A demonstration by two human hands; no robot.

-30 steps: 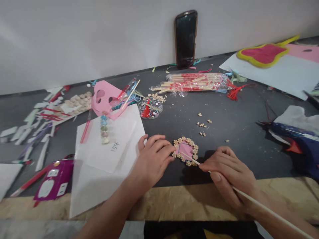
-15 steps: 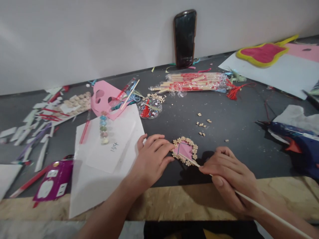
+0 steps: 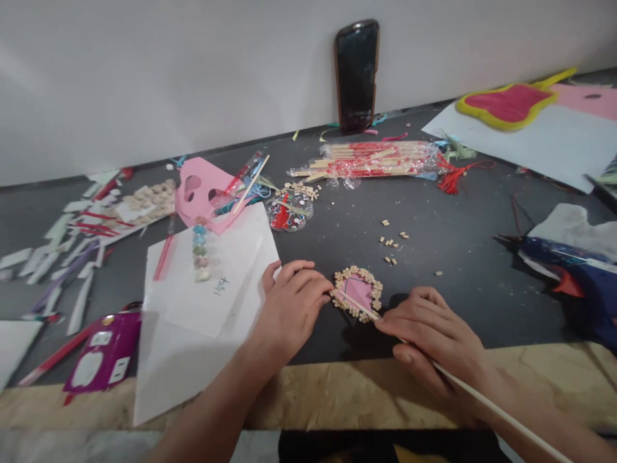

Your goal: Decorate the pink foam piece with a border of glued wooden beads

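Observation:
A small pink craft piece [image 3: 357, 290], edged with clusters of small pale wooden bits, lies on the dark table. My left hand [image 3: 292, 315] is at its left side, fingers bent and tips drawn together at the rim; what they pinch there is hidden. In my right hand [image 3: 434, 337] is a long thin wooden stick [image 3: 486, 404], gripped near its front. It slants across the pink piece, its tip close to my left fingertips. Several loose wooden bits [image 3: 389, 243] are scattered just beyond the piece.
White paper [image 3: 168, 373] lies left, with a strip of colored beads [image 3: 199, 247]. Farther back are pink cut paper [image 3: 200, 186], a clear pouch [image 3: 289, 211] and wrapped sticks [image 3: 380, 159]. A phone [image 3: 357, 74] leans against the wall. A dark blue object [image 3: 569, 257] is at right.
The stick and my right hand have shifted left, bringing the tip to the piece's left rim. My left fingers have drawn closer together; the left hand has edged slightly left.

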